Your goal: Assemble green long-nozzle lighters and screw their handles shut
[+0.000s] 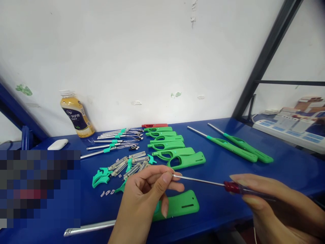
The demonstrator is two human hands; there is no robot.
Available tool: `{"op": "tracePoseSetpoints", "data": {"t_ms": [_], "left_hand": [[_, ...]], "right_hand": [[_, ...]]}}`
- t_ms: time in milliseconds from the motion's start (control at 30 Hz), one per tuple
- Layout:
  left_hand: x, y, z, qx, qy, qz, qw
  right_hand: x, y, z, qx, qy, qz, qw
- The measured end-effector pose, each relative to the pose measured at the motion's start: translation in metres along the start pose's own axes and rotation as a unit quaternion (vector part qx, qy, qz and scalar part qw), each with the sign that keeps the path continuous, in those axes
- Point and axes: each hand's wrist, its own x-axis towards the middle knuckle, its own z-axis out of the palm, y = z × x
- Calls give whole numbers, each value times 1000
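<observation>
1. Blue tabletop (218, 166) spreads beneath and beyond our fingers.
2. Our right hand (289, 196) has thumb and fingers closed on the dark red handle of a screwdriver (232, 187), whose thin shaft points toward our left fingers.
3. Our left hand (149, 193) pinches thumb and forefinger together on the shaft's tip, other fingers loosely bent; we cannot tell whether something small sits there too.
4. Below those left fingers we see a green lighter body (186, 203), partly covered, and a metal tube (88, 227) reaching out to their left.
5. Beyond and left of the pinch lie clear cylinders (130, 167) and teal pieces (101, 178).
6. Past our left fingertips, green shells (189, 161) line up back to a red shell (159, 125).
7. Beyond our right fingers, two long lighters (233, 149) lie side by side.
8. Farthest from our fingers, a yellow bottle (77, 113) stands before the white wall (127, 61), to their left.
</observation>
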Motion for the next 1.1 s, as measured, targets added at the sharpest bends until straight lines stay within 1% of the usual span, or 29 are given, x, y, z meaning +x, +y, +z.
{"op": "tracePoseSetpoints", "data": {"t_ms": [100,267,367,500,633,767,800,933,1000,1067,1100], "left_hand": [[0,-3,1,29,6,15,999],[-2,-6,1,83,23,24,996],[-2,-9,-1,88,13,21,996],[0,-11,-2,111,3,17,994],[-1,-10,-1,146,-3,29,989],[-4,-8,4,161,15,38,986],[-4,-8,5,162,21,40,986],[-5,-9,8,173,40,42,983],[-6,-10,9,180,53,45,981],[-8,-10,11,188,66,52,979],[-9,-10,12,193,70,57,977]], "right_hand": [[8,-9,1,54,44,12,998],[13,-10,-1,66,44,-13,997],[13,-11,0,66,61,-10,996],[13,-16,2,52,44,7,998],[14,-20,2,59,56,30,996],[17,-19,-1,70,49,35,996],[18,-18,-3,69,48,32,996],[21,-11,-9,54,9,-4,998],[23,-9,-11,54,19,-19,998],[26,-9,-12,54,24,-58,997],[27,-11,-11,54,11,-86,995]]}}
